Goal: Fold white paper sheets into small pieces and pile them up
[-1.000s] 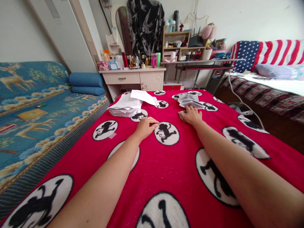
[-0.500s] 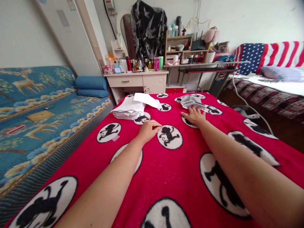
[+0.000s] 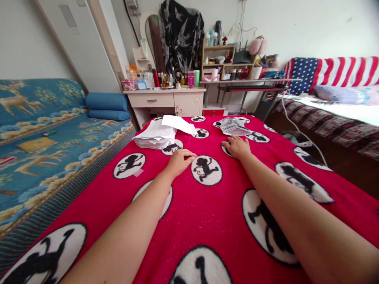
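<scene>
red blanket [image 3: 192, 221] below all fingers; uneven white paper stack [image 3: 155, 133] beyond fingers of the left hand [image 3: 180, 162]; grey paper pile [image 3: 233, 126] just past fingers of the right hand [image 3: 238, 147]. right fingers loosely spread, nothing held; left pinched narrow, nothing visible. both papers laid out, likely midway; remainder unclear.

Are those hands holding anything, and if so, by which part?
Nothing visible is held: the left hand rests on the red cloth, and the right hand lies near the smaller paper pile.
</scene>
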### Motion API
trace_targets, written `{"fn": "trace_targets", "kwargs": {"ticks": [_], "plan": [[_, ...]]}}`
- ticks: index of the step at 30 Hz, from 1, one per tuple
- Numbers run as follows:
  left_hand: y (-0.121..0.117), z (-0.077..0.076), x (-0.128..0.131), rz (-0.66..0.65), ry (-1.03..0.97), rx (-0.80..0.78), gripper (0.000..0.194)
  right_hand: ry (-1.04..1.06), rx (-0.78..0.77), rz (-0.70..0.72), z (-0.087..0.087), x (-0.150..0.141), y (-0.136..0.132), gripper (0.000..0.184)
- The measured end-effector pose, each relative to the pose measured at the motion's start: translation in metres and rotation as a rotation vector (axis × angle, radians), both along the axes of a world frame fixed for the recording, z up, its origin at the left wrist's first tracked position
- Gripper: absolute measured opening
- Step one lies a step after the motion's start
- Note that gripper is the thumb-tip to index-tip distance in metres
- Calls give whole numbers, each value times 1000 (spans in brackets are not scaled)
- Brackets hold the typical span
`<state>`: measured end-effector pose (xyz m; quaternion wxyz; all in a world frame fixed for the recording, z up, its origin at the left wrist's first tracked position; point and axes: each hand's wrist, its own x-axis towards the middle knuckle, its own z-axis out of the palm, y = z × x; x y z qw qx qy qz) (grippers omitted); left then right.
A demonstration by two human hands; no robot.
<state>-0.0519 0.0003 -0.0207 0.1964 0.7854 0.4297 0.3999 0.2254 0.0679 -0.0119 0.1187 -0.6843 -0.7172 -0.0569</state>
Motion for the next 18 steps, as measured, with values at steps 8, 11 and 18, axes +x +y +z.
{"fn": "trace_targets", "kwargs": {"ticks": [8, 11, 18], "plan": [[3, -3, 1, 30, 26, 26, 16, -7, -68, -34, -5, -50, -52, 65], [10, -5, 3, 154, 58, 53, 21, -1, -41, 35, -4, -63, -61, 61], [63, -1, 8, 317, -12, 11, 55, 12, 33, 63, -2, -63, -62, 55]]}}
